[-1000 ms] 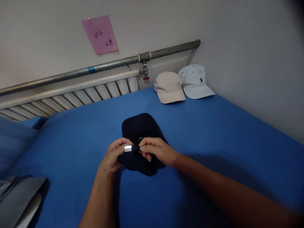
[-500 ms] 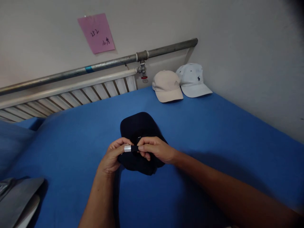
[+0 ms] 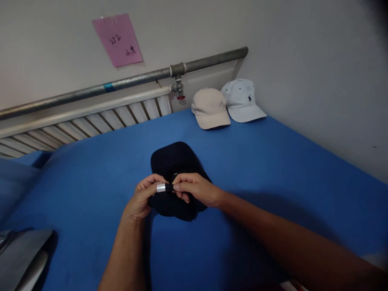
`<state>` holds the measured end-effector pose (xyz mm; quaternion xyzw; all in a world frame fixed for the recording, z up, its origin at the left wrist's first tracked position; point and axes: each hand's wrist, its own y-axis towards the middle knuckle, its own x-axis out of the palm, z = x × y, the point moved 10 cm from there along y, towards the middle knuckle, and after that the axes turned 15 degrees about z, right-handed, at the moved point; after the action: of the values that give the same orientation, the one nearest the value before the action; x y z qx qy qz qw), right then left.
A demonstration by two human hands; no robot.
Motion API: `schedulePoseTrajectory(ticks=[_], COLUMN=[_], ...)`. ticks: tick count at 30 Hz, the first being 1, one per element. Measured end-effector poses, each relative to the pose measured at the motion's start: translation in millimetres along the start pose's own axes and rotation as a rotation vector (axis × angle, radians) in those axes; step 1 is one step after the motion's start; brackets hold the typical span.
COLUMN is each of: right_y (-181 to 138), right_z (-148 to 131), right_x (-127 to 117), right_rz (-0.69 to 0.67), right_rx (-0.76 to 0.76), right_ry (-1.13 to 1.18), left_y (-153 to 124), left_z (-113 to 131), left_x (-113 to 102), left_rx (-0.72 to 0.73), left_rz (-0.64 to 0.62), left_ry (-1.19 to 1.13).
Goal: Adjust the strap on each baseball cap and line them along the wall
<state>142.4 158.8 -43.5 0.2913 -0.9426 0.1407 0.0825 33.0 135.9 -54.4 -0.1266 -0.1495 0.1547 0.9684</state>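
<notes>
A dark navy baseball cap lies on the blue-covered surface, its brim pointing away from me. Across its back opening runs a dark strap with a silver metal buckle. Thumb and fingers of my left hand are closed on the strap at the buckle's left side. My right hand pinches the strap just right of the buckle, its other fingers curled over the cap's opening. Part of the cap is hidden beneath both hands.
A beige cap and a white cap sit side by side at the back of the blue surface. Behind stand a white radiator and a metal pipe. A grey item lies at the lower left.
The whole view has shifted slightly, so everything appears a little further left and up. Both hands keep their hold on the strap; the buckle looks unchanged.
</notes>
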Motion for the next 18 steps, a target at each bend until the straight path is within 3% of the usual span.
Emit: schedulePoseTrajectory(ticks=[18], right_y=[0.9], right_z=[5.7], right_x=[-3.5], right_rz=[0.033], right_rx=[0.050], right_ry=[-0.034], left_y=[-1.6], left_z=[-1.1], left_x=[1.7], left_rx=[-0.008], left_rz=[0.014], left_ry=[0.064])
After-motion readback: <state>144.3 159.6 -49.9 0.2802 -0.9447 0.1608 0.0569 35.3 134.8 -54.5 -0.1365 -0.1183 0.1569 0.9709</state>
